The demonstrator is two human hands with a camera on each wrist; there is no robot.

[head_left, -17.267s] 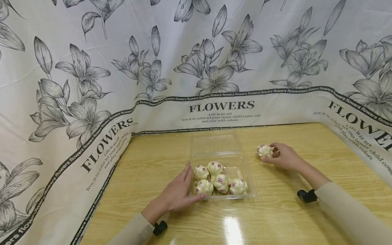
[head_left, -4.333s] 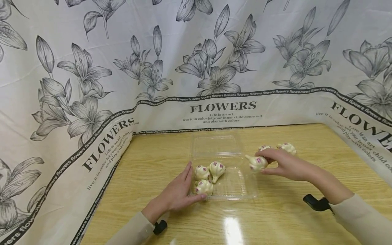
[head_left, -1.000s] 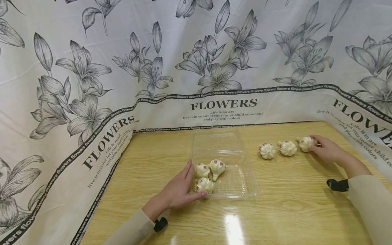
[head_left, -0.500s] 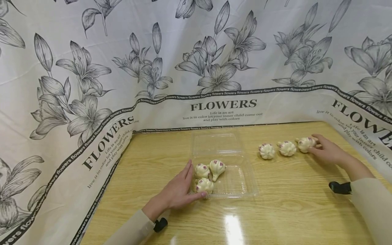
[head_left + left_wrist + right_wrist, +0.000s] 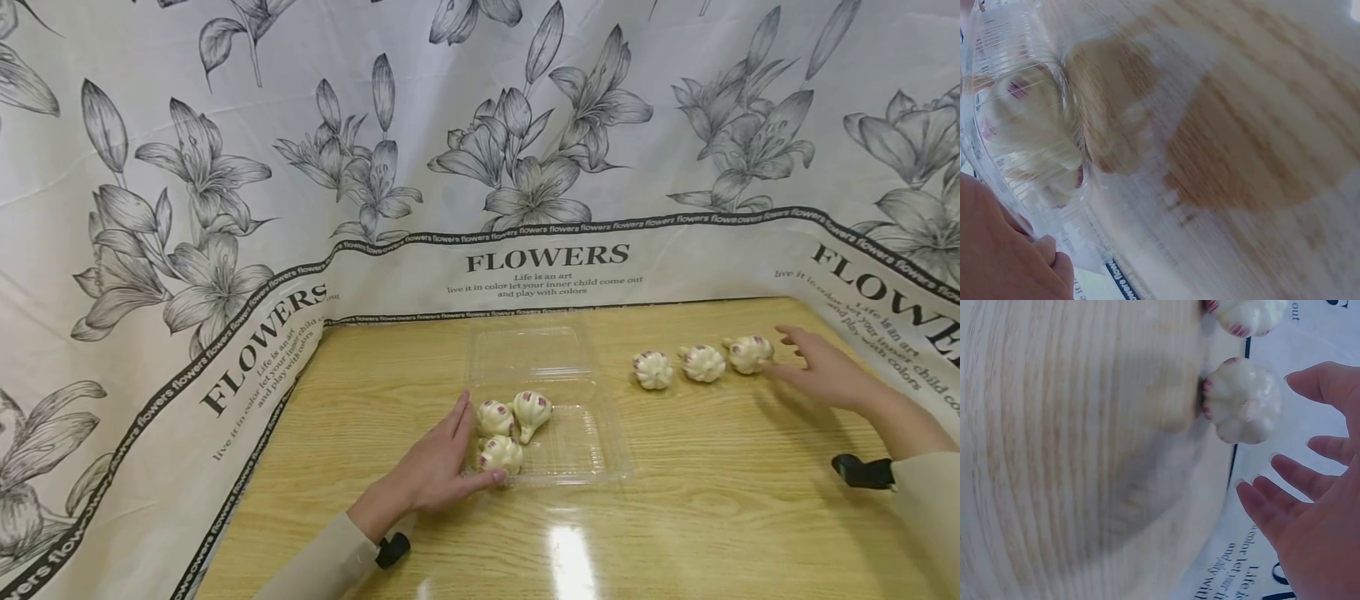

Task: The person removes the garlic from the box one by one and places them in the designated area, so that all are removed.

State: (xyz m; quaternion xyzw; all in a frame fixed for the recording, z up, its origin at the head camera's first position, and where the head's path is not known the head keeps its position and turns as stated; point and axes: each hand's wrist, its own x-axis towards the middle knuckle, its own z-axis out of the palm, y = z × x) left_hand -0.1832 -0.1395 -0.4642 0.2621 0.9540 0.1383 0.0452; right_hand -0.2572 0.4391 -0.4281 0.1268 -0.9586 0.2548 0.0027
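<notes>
In the head view, a clear plastic box lies with its lid folded back and three garlic bulbs at its left side, one of them near the front. My left hand rests against the box's left side and front corner, fingers extended. To the right, three more bulbs stand in a row on the table. My right hand is just right of the rightmost bulb. The right wrist view shows that hand with spread fingers, apart from the bulb. In the left wrist view, bulbs show through the plastic.
The table has a wood-grain top. A white curtain printed with flowers and lettering hangs behind it and along both sides. The transparent lid lies behind the box. Each wrist carries a black mount.
Over the longer span, bulbs moved from the box to the table row on the right. Within the last half second, my right hand let go of the rightmost bulb and moved slightly right.
</notes>
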